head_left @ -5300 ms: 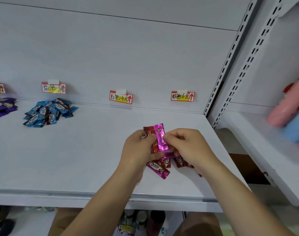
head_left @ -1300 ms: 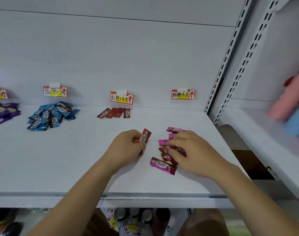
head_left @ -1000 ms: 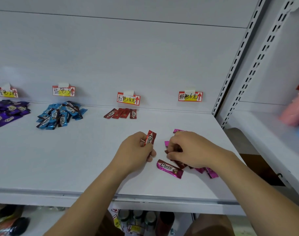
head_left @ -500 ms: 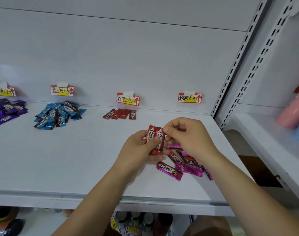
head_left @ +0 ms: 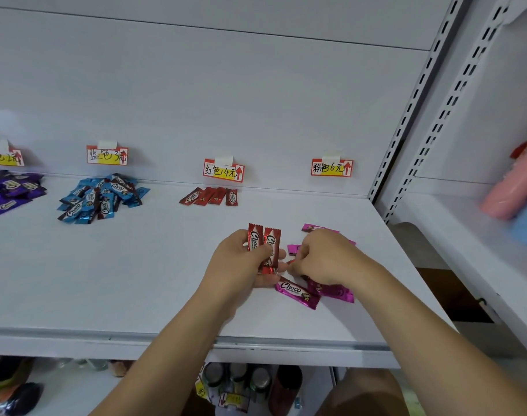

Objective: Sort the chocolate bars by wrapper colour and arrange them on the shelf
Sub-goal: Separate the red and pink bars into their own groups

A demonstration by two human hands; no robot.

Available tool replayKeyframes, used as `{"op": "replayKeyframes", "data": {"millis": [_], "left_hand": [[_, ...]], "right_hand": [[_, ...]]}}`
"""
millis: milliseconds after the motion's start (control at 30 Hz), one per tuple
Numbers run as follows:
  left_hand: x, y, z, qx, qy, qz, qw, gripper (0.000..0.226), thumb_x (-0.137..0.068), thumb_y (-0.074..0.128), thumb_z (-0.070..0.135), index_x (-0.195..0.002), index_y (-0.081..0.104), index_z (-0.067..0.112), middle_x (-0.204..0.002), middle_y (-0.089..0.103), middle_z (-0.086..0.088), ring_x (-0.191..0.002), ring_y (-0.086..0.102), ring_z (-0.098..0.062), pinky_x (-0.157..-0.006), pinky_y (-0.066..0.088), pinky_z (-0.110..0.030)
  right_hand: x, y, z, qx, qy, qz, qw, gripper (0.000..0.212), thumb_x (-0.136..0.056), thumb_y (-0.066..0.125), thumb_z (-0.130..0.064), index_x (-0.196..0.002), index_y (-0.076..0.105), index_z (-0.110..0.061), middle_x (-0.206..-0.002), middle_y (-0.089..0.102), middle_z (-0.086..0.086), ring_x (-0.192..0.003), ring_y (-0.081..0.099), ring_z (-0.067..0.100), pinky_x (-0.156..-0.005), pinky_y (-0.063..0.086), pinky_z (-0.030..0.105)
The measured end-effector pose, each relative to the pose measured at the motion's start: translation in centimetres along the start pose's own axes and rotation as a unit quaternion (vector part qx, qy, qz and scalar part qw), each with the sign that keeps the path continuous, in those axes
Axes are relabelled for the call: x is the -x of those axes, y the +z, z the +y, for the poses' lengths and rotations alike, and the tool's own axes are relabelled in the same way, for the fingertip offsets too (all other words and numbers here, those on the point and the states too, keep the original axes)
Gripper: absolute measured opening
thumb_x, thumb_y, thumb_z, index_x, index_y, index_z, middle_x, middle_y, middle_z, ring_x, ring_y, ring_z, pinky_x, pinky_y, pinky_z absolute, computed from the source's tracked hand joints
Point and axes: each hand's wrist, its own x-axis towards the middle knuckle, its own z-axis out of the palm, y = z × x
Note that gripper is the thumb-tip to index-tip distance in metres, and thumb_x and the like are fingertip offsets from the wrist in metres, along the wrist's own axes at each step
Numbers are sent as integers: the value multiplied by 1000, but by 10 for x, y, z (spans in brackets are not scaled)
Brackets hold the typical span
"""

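On the white shelf (head_left: 136, 280), the left hand (head_left: 241, 265) grips two red Choco bars (head_left: 263, 247) upright side by side, its thumb pressed across their fronts and its fingers curled behind them. Just to the right of those bars, the right hand (head_left: 322, 256) reaches down with curled fingers into a loose heap of pink bars (head_left: 298, 294); it appears to pinch a small red-wrapped piece at its fingertips, though most of that piece is hidden. Pink wrappers show in front of, beside and behind this hand, all lying flat on the shelf. Behind the held red bars, against the back wall, a short row of four red bars (head_left: 209, 196) lies under the red price tag (head_left: 223, 171). To the right of that tag hangs the pink price tag (head_left: 331, 168), with no bars directly beneath it. To the left of the red row sits a pile of blue bars (head_left: 100, 198) under its own tag (head_left: 107, 154), and further left a pile of purple bars (head_left: 10, 192) at the edge of view. Right of the shelf's slotted upright (head_left: 406, 115), blurred pink and blue cylinders (head_left: 514, 199) rest on a neighbouring shelf.
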Motion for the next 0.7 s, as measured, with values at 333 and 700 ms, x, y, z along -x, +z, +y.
{"op": "replayKeyframes", "data": {"millis": [333, 700], "left_hand": [[3, 4, -1, -7, 7, 3, 1000, 16, -102, 58, 5, -115, 65, 6, -96, 79, -16, -89, 77, -35, -82, 64, -52], [7, 25, 16, -9, 39, -20, 999, 22, -101, 68, 23, -114, 67, 4, -93, 79, -13, -85, 79, -27, -68, 64, -33]], "right_hand": [[-3, -8, -4, -19, 16, -27, 999, 29, -78, 86, -28, -97, 77, -7, -93, 73, 10, -73, 60, 19, -66, 47, 31], [28, -34, -1, -469, -52, 45, 880, 7, -95, 73, -6, -98, 78, -6, -88, 78, 17, -73, 73, 22, -74, 64, 34]]}}
